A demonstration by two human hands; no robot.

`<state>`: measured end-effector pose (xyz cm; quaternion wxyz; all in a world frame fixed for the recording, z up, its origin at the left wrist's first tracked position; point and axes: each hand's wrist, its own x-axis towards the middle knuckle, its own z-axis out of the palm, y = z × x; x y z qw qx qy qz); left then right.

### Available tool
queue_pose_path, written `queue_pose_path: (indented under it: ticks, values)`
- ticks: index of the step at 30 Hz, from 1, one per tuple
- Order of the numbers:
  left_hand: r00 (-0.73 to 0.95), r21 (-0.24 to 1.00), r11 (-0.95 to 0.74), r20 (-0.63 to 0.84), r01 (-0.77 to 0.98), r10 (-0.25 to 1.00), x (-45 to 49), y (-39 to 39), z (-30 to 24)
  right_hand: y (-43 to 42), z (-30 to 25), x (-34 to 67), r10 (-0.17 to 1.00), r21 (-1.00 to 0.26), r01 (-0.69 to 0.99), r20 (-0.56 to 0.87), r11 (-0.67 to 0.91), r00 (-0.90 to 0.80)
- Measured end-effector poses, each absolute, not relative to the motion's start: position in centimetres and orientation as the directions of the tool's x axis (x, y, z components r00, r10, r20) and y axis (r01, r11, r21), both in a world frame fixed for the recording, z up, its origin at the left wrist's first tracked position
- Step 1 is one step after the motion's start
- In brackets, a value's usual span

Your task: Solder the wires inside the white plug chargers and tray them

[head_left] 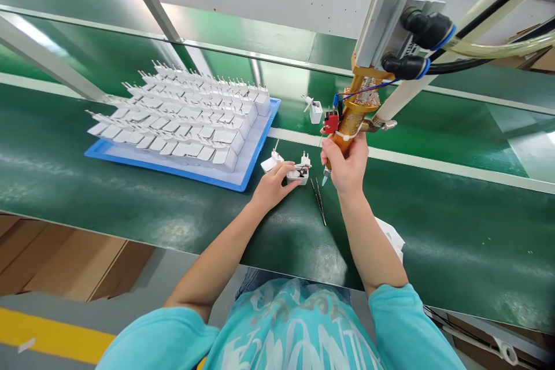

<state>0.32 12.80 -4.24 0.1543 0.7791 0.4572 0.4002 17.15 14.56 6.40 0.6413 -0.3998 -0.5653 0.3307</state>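
My right hand (348, 163) is wrapped round the gold barrel of a hanging glue dispenser (350, 117), its thin nozzle pointing down at the table. A red switch sits on the barrel by my thumb. My left hand (273, 186) has thumb and fingers closed on an opened white plug adapter (298, 178), with wires and dark parts showing inside. The nozzle tip is just right of this adapter, apart from it. Another white plug adapter (272, 161) lies beside my left fingers. Metal tweezers (318, 202) rest on the table between my hands.
On the left, a blue-rimmed tray (248, 178) carries several rows of white adapters with pins up. One more opened adapter (315, 111) stands behind the hands. White paper-like material (391, 238) lies by my right forearm. Hoses (498, 49) and a pale pole rise at right.
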Motion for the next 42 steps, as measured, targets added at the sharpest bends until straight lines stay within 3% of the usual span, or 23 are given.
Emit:
queue_pose_path:
  ticks: [26, 34, 42]
  values:
    - [0.229, 0.566, -0.531, 0.517, 0.631, 0.824, 0.0, 12.9, -4.5, 14.7, 6.5, 17.2, 0.895, -0.904, 0.003, 0.424, 0.428, 0.140]
    - [0.254, 0.501, -0.634, 0.630, 0.589, 0.733, 0.0, 13.3, -4.7, 14.6, 6.6, 17.2, 0.894, -0.902, -0.016, 0.426, 0.432, 0.138]
    - [0.284, 0.516, -0.617, 0.583, 0.594, 0.761, 0.2, 13.0, -3.4, 14.6, 6.7, 17.2, 0.899, -0.906, 0.000, 0.419, 0.423, 0.125]
